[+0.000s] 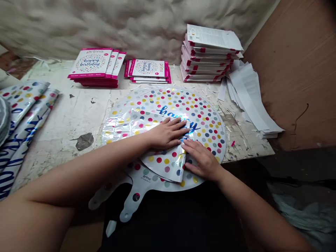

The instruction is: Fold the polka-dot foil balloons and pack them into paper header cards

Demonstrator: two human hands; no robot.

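Foil balloon (203, 117) lies flat on the bench (67, 120), dotted with colours and printed in blue script, with one side folded over its middle. Its right rim sits near the bench's front edge, and its two tabs (135, 199) hang past that edge over your dark lap (170, 224).

Along the back you have three stacks of packaging: a tall one (210, 52) on the right and two low "happy birthday" ones (94, 64) (148, 69) beside it. White paper strips (249, 96) sit to the right of the balloon, leaving only a narrow strip of bench between them. On the left, a wider stretch of scuffed bench separates the balloon from more foil balloons (25, 119), which run off the frame's edge. A grey object (4, 119) at that edge is cut off, so you can't tell what it is.

Your left hand (165, 133) lies open and flat on the fold, gripping nothing. Your right hand (202, 162) is also open, pressing on the fold's near edge just beside the left fingertips (182, 126). Together they hide the middle of the blue script.
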